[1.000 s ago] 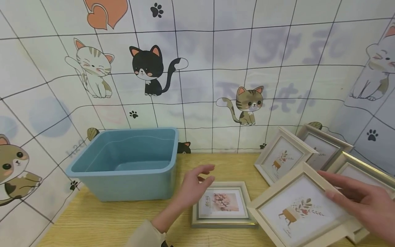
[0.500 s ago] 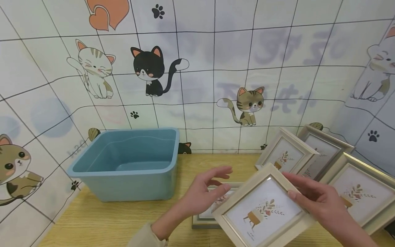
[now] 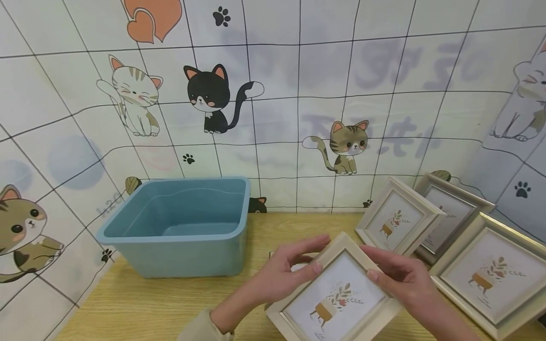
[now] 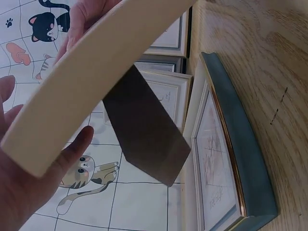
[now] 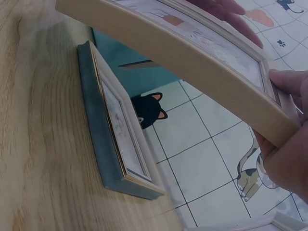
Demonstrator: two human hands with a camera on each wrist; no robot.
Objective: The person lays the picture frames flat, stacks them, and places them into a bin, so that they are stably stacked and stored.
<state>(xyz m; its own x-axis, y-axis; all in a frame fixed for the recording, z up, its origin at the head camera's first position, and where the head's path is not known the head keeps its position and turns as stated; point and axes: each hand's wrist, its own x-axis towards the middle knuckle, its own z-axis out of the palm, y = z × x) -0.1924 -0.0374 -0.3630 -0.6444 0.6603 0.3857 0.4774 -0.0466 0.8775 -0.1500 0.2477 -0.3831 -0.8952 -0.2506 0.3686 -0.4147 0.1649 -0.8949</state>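
Both hands hold a cream picture frame [image 3: 341, 303] tilted in the air; its print shows a plant in an orange-brown pot. My right hand [image 3: 401, 279] grips the upper right edge, thumb on the front and fingers behind. At the upper left edge, my left hand [image 3: 286, 270] has its thumb on the front border. A dark stand flap [image 4: 147, 127] sticks out from the frame's back in the left wrist view. Below the held frame, another frame [image 5: 120, 130] with a flower print lies flat on the table, mostly hidden in the head view.
A blue plastic bin [image 3: 175, 255] stands at the left on the wooden table [image 3: 128, 308]. On the right stand a cream frame [image 3: 396, 218], a grey-brown frame [image 3: 452, 213] and a gold-edged frame [image 3: 490, 274]. A cat-patterned wall covering [image 3: 277, 118] rises behind.
The right hand has carried the held frame leftward, away from the standing frames and over the flat one. My left hand has moved right and met the frame's left edge.
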